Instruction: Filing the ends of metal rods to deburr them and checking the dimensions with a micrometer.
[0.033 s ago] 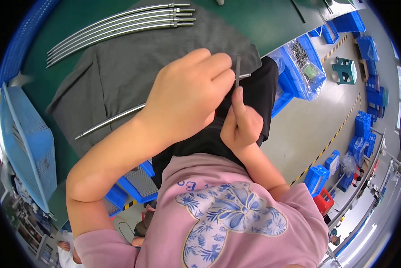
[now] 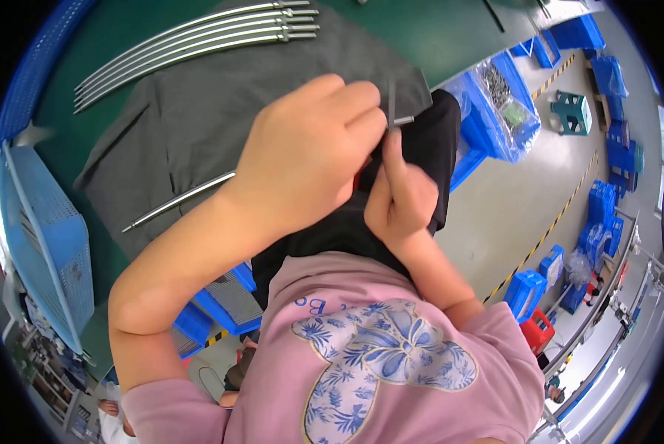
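My left hand (image 2: pixel 310 152) is closed around a slim silver metal rod (image 2: pixel 178 203). The rod slants under my left wrist, and its short far-right tip shows past the knuckles. Just right of those knuckles a thin flat grey bar (image 2: pixel 392 100) stands nearly edge-on, crossing close to the rod's tip; its exact kind cannot be made out. My right hand (image 2: pixel 406 203) has its fingers curled and its thumb stretched up against the bar's near end. Several similar rods with nut-like fittings (image 2: pixel 284 36) lie side by side at the far left, partly on a grey cloth (image 2: pixel 213 118).
The cloth covers part of a green table (image 2: pixel 436 33). A light-blue perforated basket (image 2: pixel 65 251) stands at left. Blue bins (image 2: pixel 476 107), one with small metal parts in plastic, stand right of the table. A green stool (image 2: pixel 571 112) and stacked blue crates are farther right.
My right thumb and the thin bar have moved slightly away from my body, toward the rod's tip. My left hand keeps its grip and has barely moved.
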`<action>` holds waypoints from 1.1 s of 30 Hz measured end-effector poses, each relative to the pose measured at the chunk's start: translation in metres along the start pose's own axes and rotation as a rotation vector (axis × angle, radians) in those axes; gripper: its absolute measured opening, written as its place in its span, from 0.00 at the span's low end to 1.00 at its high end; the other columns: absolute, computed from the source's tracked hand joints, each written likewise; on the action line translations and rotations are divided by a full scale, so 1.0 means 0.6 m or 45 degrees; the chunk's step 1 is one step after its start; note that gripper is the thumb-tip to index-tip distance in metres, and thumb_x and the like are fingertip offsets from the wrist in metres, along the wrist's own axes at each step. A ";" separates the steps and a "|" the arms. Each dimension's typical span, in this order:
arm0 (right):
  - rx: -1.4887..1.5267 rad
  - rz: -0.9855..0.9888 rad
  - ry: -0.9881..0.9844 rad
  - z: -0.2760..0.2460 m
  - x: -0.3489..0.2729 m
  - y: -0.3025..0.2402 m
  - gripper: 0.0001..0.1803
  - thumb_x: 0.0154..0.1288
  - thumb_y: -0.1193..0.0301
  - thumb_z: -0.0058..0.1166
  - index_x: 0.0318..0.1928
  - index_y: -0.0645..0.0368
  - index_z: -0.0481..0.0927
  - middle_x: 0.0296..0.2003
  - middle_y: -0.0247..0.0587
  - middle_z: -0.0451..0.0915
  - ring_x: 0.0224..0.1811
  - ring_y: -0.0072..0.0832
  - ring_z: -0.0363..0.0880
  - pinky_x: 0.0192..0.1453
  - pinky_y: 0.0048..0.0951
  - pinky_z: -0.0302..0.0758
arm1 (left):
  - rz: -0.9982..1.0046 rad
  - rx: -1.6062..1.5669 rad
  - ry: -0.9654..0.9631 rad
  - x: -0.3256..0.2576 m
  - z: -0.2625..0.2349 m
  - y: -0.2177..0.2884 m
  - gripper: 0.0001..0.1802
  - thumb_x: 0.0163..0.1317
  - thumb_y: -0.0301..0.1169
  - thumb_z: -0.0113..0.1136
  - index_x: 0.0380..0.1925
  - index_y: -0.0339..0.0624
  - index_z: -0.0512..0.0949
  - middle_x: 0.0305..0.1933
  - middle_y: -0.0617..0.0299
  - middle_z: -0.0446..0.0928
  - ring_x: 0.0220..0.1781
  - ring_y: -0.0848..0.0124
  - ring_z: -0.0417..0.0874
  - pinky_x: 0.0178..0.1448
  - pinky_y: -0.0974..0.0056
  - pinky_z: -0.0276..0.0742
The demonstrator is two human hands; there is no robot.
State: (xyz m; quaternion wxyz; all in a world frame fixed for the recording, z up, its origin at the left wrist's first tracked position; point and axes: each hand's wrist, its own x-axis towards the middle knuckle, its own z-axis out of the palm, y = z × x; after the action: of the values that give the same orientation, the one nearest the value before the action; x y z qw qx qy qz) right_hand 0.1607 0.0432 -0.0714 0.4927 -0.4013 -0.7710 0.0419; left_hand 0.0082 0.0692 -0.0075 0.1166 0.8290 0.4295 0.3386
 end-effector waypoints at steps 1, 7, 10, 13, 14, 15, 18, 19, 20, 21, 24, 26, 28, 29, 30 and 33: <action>0.041 -0.009 0.012 0.008 0.014 0.004 0.27 0.42 0.86 0.48 0.49 0.71 0.76 0.15 0.37 0.69 0.11 0.29 0.65 0.18 0.25 0.64 | 0.006 0.008 0.026 -0.001 -0.002 -0.002 0.10 0.38 0.18 0.63 0.23 0.36 0.74 0.25 0.61 0.69 0.24 0.64 0.69 0.26 0.63 0.67; 0.036 -0.017 0.017 0.006 -0.011 0.015 0.27 0.40 0.85 0.48 0.47 0.68 0.78 0.14 0.34 0.65 0.11 0.27 0.63 0.17 0.25 0.62 | 0.005 0.006 -0.020 0.001 -0.004 -0.002 0.10 0.39 0.17 0.63 0.23 0.36 0.73 0.25 0.61 0.70 0.24 0.63 0.70 0.26 0.63 0.67; 0.031 -0.014 -0.006 0.007 -0.006 0.016 0.26 0.38 0.85 0.49 0.46 0.68 0.78 0.14 0.33 0.64 0.11 0.27 0.63 0.17 0.25 0.62 | 0.053 0.047 0.004 0.004 -0.007 -0.009 0.10 0.39 0.18 0.63 0.23 0.36 0.73 0.25 0.61 0.70 0.24 0.64 0.70 0.26 0.63 0.66; 0.095 0.010 -0.064 -0.023 -0.045 0.015 0.25 0.37 0.86 0.49 0.44 0.70 0.78 0.14 0.35 0.64 0.11 0.27 0.62 0.17 0.25 0.62 | 0.030 0.023 0.006 0.000 -0.007 -0.007 0.09 0.41 0.18 0.64 0.23 0.37 0.73 0.24 0.60 0.70 0.24 0.63 0.71 0.26 0.63 0.66; 0.104 -0.062 -0.046 -0.038 -0.053 0.023 0.25 0.39 0.87 0.48 0.45 0.72 0.77 0.14 0.35 0.65 0.11 0.28 0.63 0.18 0.24 0.63 | 0.039 0.034 0.016 0.001 -0.010 -0.008 0.09 0.41 0.19 0.64 0.23 0.37 0.74 0.24 0.60 0.70 0.24 0.64 0.71 0.26 0.64 0.67; 0.130 -0.043 0.003 -0.050 -0.057 0.023 0.25 0.40 0.87 0.48 0.46 0.72 0.77 0.14 0.35 0.65 0.11 0.28 0.63 0.18 0.24 0.63 | 0.049 0.041 0.025 0.001 -0.012 -0.006 0.09 0.41 0.19 0.65 0.24 0.37 0.75 0.24 0.60 0.70 0.24 0.64 0.71 0.27 0.64 0.67; 0.207 0.086 0.050 -0.063 -0.069 0.017 0.25 0.43 0.87 0.47 0.48 0.72 0.75 0.14 0.35 0.66 0.11 0.28 0.63 0.18 0.24 0.64 | -0.003 0.035 0.064 0.002 -0.015 -0.003 0.09 0.41 0.19 0.65 0.25 0.38 0.77 0.24 0.60 0.71 0.24 0.64 0.73 0.27 0.65 0.68; 0.261 0.190 0.047 -0.063 -0.071 0.016 0.25 0.45 0.87 0.47 0.49 0.71 0.75 0.14 0.34 0.67 0.11 0.27 0.63 0.18 0.24 0.64 | 0.002 0.033 0.057 0.002 -0.017 -0.003 0.09 0.41 0.19 0.65 0.25 0.38 0.77 0.24 0.60 0.71 0.24 0.64 0.73 0.27 0.65 0.68; 0.258 0.196 0.053 -0.061 -0.068 0.015 0.25 0.45 0.87 0.47 0.49 0.71 0.75 0.14 0.34 0.67 0.11 0.27 0.63 0.18 0.24 0.64 | 0.020 0.049 0.043 0.002 -0.019 -0.004 0.10 0.41 0.19 0.65 0.26 0.38 0.77 0.24 0.60 0.72 0.24 0.64 0.73 0.27 0.65 0.68; 0.262 0.174 0.034 -0.059 -0.060 0.013 0.26 0.45 0.88 0.46 0.50 0.70 0.75 0.14 0.34 0.67 0.11 0.26 0.63 0.18 0.23 0.64 | 0.033 0.067 0.028 0.001 -0.021 -0.004 0.10 0.41 0.19 0.65 0.27 0.38 0.78 0.25 0.60 0.72 0.25 0.65 0.74 0.28 0.66 0.69; 0.293 0.180 -0.046 -0.062 -0.047 0.011 0.27 0.45 0.89 0.45 0.51 0.68 0.75 0.15 0.35 0.70 0.12 0.25 0.66 0.18 0.22 0.65 | 0.044 0.059 0.034 0.001 -0.021 -0.005 0.10 0.41 0.18 0.65 0.27 0.38 0.78 0.25 0.60 0.72 0.25 0.65 0.73 0.28 0.66 0.69; 0.322 0.205 -0.109 -0.059 -0.048 0.011 0.27 0.46 0.89 0.44 0.51 0.67 0.76 0.15 0.35 0.71 0.13 0.25 0.68 0.19 0.21 0.66 | 0.033 0.060 0.022 -0.001 -0.023 -0.007 0.10 0.41 0.18 0.65 0.27 0.38 0.78 0.25 0.60 0.72 0.25 0.65 0.73 0.28 0.66 0.68; 0.359 0.239 -0.059 -0.054 -0.049 0.012 0.26 0.46 0.90 0.44 0.50 0.66 0.76 0.17 0.38 0.74 0.17 0.26 0.74 0.22 0.20 0.70 | 0.026 0.055 0.013 0.000 -0.023 -0.007 0.10 0.42 0.18 0.64 0.27 0.37 0.78 0.25 0.59 0.72 0.25 0.65 0.73 0.28 0.66 0.68; 0.358 0.242 -0.058 -0.055 -0.047 0.011 0.26 0.46 0.90 0.44 0.50 0.66 0.76 0.17 0.38 0.74 0.17 0.26 0.74 0.22 0.20 0.70 | 0.027 0.046 0.019 0.001 -0.023 -0.007 0.10 0.42 0.18 0.64 0.27 0.37 0.78 0.25 0.60 0.72 0.25 0.66 0.73 0.28 0.67 0.68; 0.372 0.256 -0.094 -0.058 -0.043 0.007 0.22 0.53 0.88 0.41 0.50 0.69 0.74 0.19 0.43 0.76 0.20 0.28 0.76 0.27 0.22 0.73 | 0.026 0.039 0.025 0.000 -0.023 -0.007 0.10 0.41 0.18 0.65 0.26 0.37 0.78 0.25 0.60 0.72 0.25 0.66 0.73 0.28 0.67 0.68; 0.383 0.288 -0.113 -0.057 -0.038 0.001 0.18 0.59 0.88 0.39 0.50 0.73 0.73 0.23 0.48 0.77 0.25 0.30 0.79 0.32 0.24 0.76 | 0.042 0.046 0.066 -0.003 -0.019 -0.010 0.11 0.37 0.21 0.65 0.24 0.40 0.77 0.25 0.63 0.70 0.25 0.66 0.72 0.26 0.65 0.68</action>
State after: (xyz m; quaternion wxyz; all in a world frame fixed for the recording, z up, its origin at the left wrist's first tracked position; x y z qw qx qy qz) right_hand 0.1926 0.0171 -0.0704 0.5049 -0.4048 -0.7270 0.2295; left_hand -0.0037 0.0701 -0.0029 0.0847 0.8289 0.4246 0.3541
